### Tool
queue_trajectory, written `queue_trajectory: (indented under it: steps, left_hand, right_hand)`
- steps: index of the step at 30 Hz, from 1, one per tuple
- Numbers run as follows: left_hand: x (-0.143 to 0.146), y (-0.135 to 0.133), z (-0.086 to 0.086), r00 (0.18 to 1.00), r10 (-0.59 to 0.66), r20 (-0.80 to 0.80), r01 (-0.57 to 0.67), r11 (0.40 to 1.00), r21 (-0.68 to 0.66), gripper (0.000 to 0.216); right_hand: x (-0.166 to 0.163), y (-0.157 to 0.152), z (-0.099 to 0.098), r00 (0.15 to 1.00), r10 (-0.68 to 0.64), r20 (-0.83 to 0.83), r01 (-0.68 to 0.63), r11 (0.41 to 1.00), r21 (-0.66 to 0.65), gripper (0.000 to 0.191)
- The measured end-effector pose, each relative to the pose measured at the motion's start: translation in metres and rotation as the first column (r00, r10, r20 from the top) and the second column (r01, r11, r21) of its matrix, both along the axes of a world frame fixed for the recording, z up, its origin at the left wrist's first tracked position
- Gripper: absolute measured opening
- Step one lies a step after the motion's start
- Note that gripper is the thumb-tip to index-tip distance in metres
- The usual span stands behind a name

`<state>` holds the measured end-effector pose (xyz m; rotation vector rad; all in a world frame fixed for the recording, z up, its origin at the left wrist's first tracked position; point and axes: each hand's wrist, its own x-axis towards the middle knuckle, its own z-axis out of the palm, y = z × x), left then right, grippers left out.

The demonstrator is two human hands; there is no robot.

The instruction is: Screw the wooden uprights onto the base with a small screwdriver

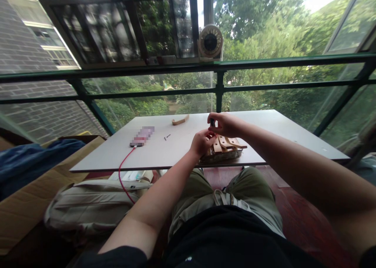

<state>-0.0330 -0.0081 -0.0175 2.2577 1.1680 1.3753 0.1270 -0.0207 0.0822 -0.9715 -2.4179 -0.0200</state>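
Note:
My left hand (201,142) hovers over the near edge of the white table (164,150), fingers curled in a pinch on something too small to name. Just above it, my right hand (223,124) is closed around a small dark object I cannot identify. Both hands meet above a stack of flat wooden pieces (225,144) resting on a clear plastic bag (221,154). A curved wooden piece (180,120) lies farther back on the table, and two small screws (167,137) lie left of my hands.
A phone (143,136) with a red cable (125,178) lies at the table's left. A beige bag (94,205) and a cardboard box (35,189) sit on the floor to the left. Window railing (188,68) and a small fan (210,42) stand behind the table.

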Motion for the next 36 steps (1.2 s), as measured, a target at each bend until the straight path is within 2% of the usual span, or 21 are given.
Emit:
queue_trajectory:
  steps: [4, 10, 14, 20, 27, 36]
  left_hand:
    - [-0.002, 0.001, -0.001, 0.999, 0.02, -0.03, -0.02, 1.0, -0.013, 0.018]
    - [0.0, -0.002, 0.003, 0.998, 0.018, -0.068, -0.019, 1.0, -0.017, 0.014]
    - [0.002, -0.002, 0.004, 0.997, 0.033, -0.076, -0.033, 0.999, -0.007, 0.013]
    - [0.002, 0.0, 0.002, 0.996, 0.045, -0.074, -0.047, 0.999, -0.019, 0.011]
    - [0.001, 0.0, 0.002, 0.995, 0.052, -0.087, -0.055, 0.998, -0.038, 0.011]
    - [0.001, -0.004, 0.004, 0.998, 0.029, -0.053, -0.032, 0.997, -0.073, 0.016]
  right_hand:
    - [0.002, 0.002, -0.005, 0.996, 0.081, -0.045, -0.084, 0.995, -0.052, 0.034]
    - [0.002, 0.003, -0.007, 0.994, 0.09, -0.054, -0.093, 0.994, -0.051, 0.042]
    - [0.001, 0.002, -0.005, 0.995, 0.085, -0.053, -0.086, 0.996, -0.029, 0.034]
    - [-0.004, -0.001, -0.002, 1.0, -0.011, -0.022, 0.011, 1.0, 0.011, 0.017]
    - [-0.008, -0.002, -0.002, 0.994, -0.109, 0.024, 0.107, 0.993, 0.054, 0.021]
    - [-0.004, -0.001, -0.006, 0.996, -0.091, -0.018, 0.092, 0.993, 0.076, 0.019]
